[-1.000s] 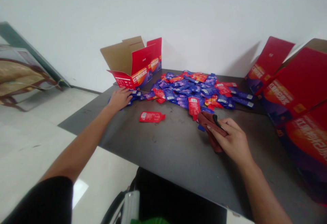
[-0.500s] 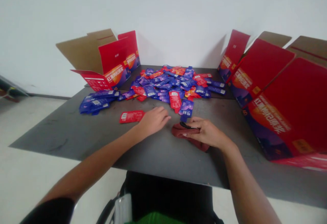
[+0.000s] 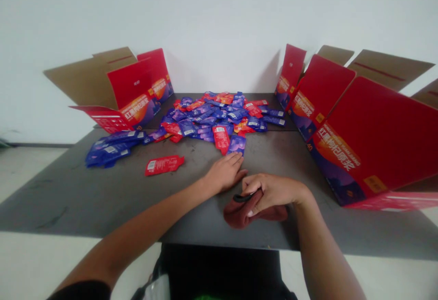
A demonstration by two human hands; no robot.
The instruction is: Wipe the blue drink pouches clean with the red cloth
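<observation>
Head view, contents listed by size.

Surface (image 3: pixel 85 199): dark grey, set along a pale wall.

Red cartons (image 3: pixel 383 136): in a row at right, flaps raised, printed in orange and purple.

Left carton (image 3: pixel 132 88): same print, top flaps standing open, brown inside.

Pouch heap (image 3: pixel 208 117): red and blue-purple flat pouches, loosely piled between the cartons.

Blue pouch cluster (image 3: pixel 109 148): several overlapping, just before the left carton.

Maroon cloth (image 3: pixel 237 214): crumpled, near the front edge, partly covered by the right hand.

Right hand (image 3: pixel 275 190): fingers bent, closed round the cloth, thumb pressing its near side.

Left hand (image 3: pixel 222 172): palm down, unclenched, fingers extended and close together, thumb slightly apart; fingertips over the near end of a blue-purple pouch.

Red pouch (image 3: pixel 164 165): single, flat, lying left of that hand, apart from the heap.

Blue-purple pouch (image 3: pixel 237 144): single, beside another red one at the heap's front.

Black strip (image 3: pixel 242 197): curved, at the cloth's upper side.
</observation>
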